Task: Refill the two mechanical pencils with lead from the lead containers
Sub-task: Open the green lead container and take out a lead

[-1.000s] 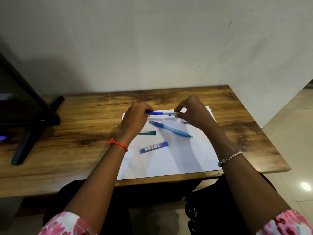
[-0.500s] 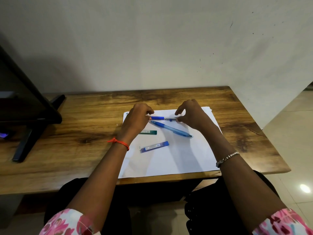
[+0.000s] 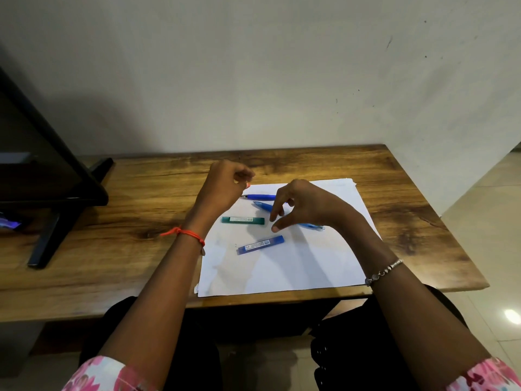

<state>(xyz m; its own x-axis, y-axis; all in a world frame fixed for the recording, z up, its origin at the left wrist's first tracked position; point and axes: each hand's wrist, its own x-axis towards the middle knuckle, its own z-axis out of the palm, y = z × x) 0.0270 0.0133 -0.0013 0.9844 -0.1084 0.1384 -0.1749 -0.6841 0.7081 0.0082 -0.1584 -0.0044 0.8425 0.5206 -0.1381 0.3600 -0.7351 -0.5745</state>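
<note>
Two blue mechanical pencils lie on the white paper [image 3: 296,266]. The darker pencil [image 3: 260,197] rests at the far side, and the lighter pencil [image 3: 263,206] slants toward the right, half hidden by my right hand. A green lead container [image 3: 243,220] and a blue lead container [image 3: 260,245] lie nearer to me on the sheet. My left hand [image 3: 225,187] hovers above the dark pencil's tip with fingers loosely curled and holds nothing. My right hand [image 3: 301,206] floats over the light pencil, thumb and fingers spread apart, holding nothing.
The wooden desk [image 3: 146,221] stands against a plain wall. A black monitor [image 3: 42,153] on a stand takes up the left side. The desk's right edge drops to a tiled floor [image 3: 485,221].
Both hands have let go of the dark blue pencil, which now lies on the paper. The left hand has lifted, and the right hand has opened and drifted toward me.
</note>
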